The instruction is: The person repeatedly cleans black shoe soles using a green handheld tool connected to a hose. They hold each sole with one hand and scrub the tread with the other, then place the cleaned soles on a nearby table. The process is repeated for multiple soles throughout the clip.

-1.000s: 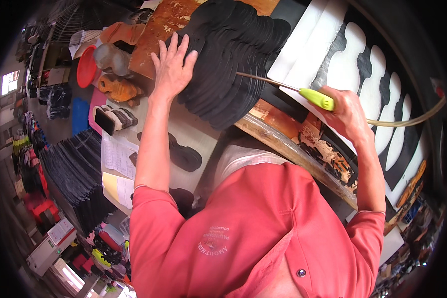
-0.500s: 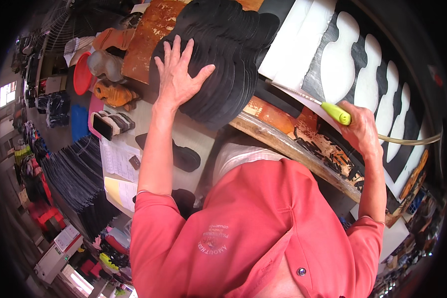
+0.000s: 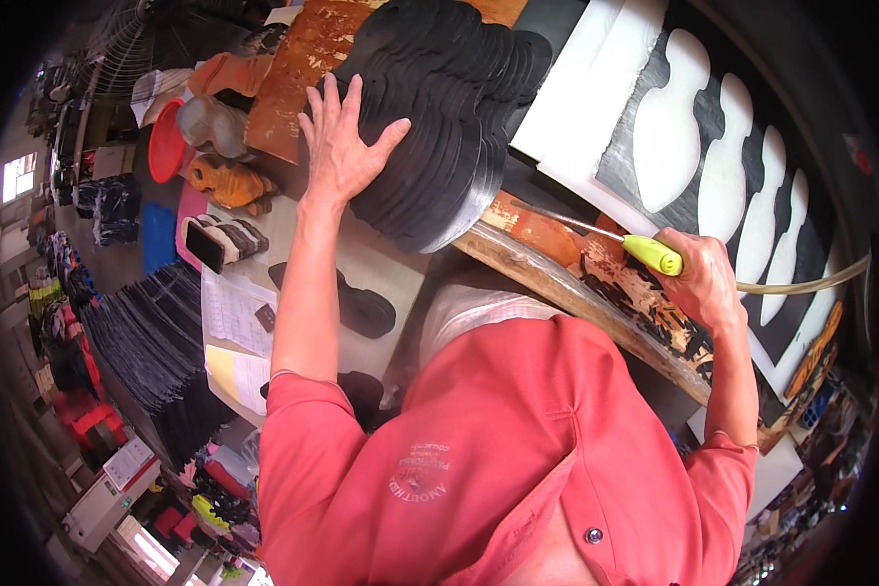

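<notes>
A thick, fanned stack of black sole-shaped sheets [image 3: 439,146] lies at the top middle. My left hand [image 3: 342,161] rests against its left edge, fingers spread and nothing gripped. To the right, my right hand [image 3: 703,278] is wrapped around the yellow-green handle of a tool [image 3: 651,254]. From the handle a thin metal shaft points left, above the wooden board's edge. A tan tube [image 3: 801,287] runs off to the right from behind this hand; whether it joins the tool I cannot tell.
White sole-shaped templates [image 3: 672,122] lie on black sheet at the right, beside white sheets [image 3: 581,88]. A wooden beam [image 3: 576,303] edges the worn board [image 3: 532,230]. On the left are a phone [image 3: 204,246], papers [image 3: 236,313], a red bowl [image 3: 165,142] and stacked dark pieces [image 3: 151,342].
The tool and my right hand have come slightly down and left, the shaft swinging lower, away from the white sheets. My left hand has shifted a little left along the black stack.
</notes>
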`<act>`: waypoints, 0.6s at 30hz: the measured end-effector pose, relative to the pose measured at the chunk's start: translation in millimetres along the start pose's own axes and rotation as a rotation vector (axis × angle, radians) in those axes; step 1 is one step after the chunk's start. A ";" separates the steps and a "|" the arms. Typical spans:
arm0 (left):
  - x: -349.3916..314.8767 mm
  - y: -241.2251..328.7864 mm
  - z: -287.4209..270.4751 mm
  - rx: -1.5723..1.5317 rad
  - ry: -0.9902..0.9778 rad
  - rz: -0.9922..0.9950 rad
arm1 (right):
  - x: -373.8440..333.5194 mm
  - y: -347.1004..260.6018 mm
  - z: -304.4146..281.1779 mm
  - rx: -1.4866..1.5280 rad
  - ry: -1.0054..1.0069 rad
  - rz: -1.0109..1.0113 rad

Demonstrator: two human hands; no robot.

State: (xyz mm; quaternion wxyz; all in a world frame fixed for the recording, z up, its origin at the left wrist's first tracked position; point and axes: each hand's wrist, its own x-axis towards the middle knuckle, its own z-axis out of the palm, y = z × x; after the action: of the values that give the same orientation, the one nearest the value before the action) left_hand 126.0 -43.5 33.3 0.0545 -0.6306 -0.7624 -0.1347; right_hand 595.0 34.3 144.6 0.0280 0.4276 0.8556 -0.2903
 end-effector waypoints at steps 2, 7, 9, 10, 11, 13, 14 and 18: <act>3.5 -2.4 -5.6 0.052 -0.003 0.009 | 3.2 -6.5 2.1 0.038 0.035 0.031; 27.5 -40.3 -18.7 -0.376 0.054 -0.046 | 34.0 -35.3 20.4 -0.004 0.022 -0.199; 32.7 -51.0 -11.1 -0.343 0.009 -0.054 | 54.1 -46.8 25.0 -0.045 0.019 -0.205; 31.7 -52.8 -4.4 -0.248 0.013 -0.023 | 65.7 -53.0 26.6 -0.060 0.043 -0.191; 31.7 -54.9 1.6 -0.150 -0.029 -0.032 | 77.9 -58.6 26.7 -0.061 0.099 -0.210; 30.7 -59.5 9.7 -0.269 -0.062 -0.083 | 101.0 -67.3 20.8 -0.051 0.137 -0.152; 30.9 -61.8 11.9 -0.305 -0.102 -0.082 | 111.5 -70.9 17.7 -0.081 0.155 -0.102; 31.4 -66.1 13.6 -0.297 -0.128 -0.048 | 149.6 -79.1 7.3 -0.085 0.286 -0.053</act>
State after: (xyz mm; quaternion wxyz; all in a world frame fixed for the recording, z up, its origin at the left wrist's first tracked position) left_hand 56.4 -21.2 19.1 -0.0911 -0.6207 -0.7509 -0.2066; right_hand 439.7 100.7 131.7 -0.0836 0.4403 0.8733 -0.1908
